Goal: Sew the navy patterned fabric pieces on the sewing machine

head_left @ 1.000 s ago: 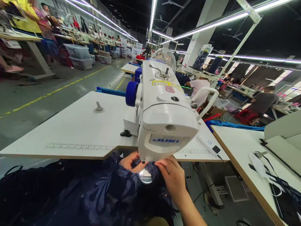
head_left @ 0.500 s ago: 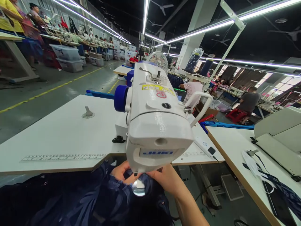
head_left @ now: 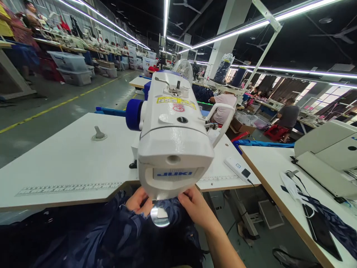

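A white sewing machine head (head_left: 175, 145) with a blue handwheel stands at the centre and hides the needle area. Dark blue patterned fabric (head_left: 111, 234) bunches below it and spreads to the lower left. On the left of the machine's lower end, my left hand (head_left: 139, 201) is closed on the fabric, its fingertips partly hidden. My right hand (head_left: 195, 208) pinches the same fabric on the right side. Between the hands, a shiny round metal disc (head_left: 160, 216) lies in front of the cloth.
The white table (head_left: 69, 156) carries a ruler strip and a grey knob-like piece. On its right lies a white device (head_left: 237, 169) with a cable. A second table (head_left: 267, 167) holds another machine, a dark tablet and fabric. Seated people work farther back.
The view has shifted, so the machine sits farther left in it. My right hand has moved out to the right side of the machine, and more fabric shows between my hands.
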The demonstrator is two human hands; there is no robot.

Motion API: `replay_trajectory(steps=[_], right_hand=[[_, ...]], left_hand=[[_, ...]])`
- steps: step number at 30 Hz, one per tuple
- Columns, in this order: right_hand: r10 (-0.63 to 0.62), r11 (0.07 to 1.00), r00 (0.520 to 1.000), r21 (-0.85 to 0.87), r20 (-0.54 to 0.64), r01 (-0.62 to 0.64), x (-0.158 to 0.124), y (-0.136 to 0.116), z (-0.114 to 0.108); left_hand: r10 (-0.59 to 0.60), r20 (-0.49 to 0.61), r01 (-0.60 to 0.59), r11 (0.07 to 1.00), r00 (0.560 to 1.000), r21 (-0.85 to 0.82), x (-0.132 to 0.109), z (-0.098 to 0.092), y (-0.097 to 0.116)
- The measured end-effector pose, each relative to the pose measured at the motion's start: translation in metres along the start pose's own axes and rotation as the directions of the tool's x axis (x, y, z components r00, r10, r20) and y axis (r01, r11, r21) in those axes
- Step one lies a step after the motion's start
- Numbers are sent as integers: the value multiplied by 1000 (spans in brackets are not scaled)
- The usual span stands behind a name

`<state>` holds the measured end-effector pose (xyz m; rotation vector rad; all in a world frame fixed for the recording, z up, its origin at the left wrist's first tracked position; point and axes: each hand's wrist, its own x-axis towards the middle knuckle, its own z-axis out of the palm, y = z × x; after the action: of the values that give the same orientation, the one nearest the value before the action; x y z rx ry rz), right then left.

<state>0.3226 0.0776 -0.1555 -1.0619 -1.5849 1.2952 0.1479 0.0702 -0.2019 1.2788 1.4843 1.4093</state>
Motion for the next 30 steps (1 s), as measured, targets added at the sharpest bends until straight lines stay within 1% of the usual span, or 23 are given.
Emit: replay_trajectory(steps=[3,5,8,11,13,15,19,23,27,30], right_hand=[[10,998,1000,59,-22,-9,-1,2,3],[6,996,999,89,-39,-2,1,3,6],[10,995,998,104,-65,-3,3,4,7],[17,995,997,99,-72,-10,4,5,7],[12,996,997,90,-74,-5,3,5,7],[12,997,997,78,-79,-6,3,5,6],[29,999,996,40,-83,-26,2,4,5],[37,999,995,26,-87,-35,3,5,5],[29,999,995,28,-91,-26,4,3,5],[38,999,994,10,-100,-37,3,1,5]], left_hand=[[-2,-10,1,987,1000,-160,2,1,-3],[-20,10,22,974,1000,-224,3,1,-2],[-62,41,69,978,997,-198,4,-2,1],[-95,38,99,986,995,-131,6,-4,2],[-78,43,83,988,996,-133,8,-3,0],[-64,52,72,982,997,-174,9,-1,-2],[-80,32,85,968,996,-237,9,3,-5],[-73,20,75,971,997,-227,9,4,-2],[-55,11,56,962,998,-267,10,4,3],[-42,6,43,970,999,-237,10,5,4]])
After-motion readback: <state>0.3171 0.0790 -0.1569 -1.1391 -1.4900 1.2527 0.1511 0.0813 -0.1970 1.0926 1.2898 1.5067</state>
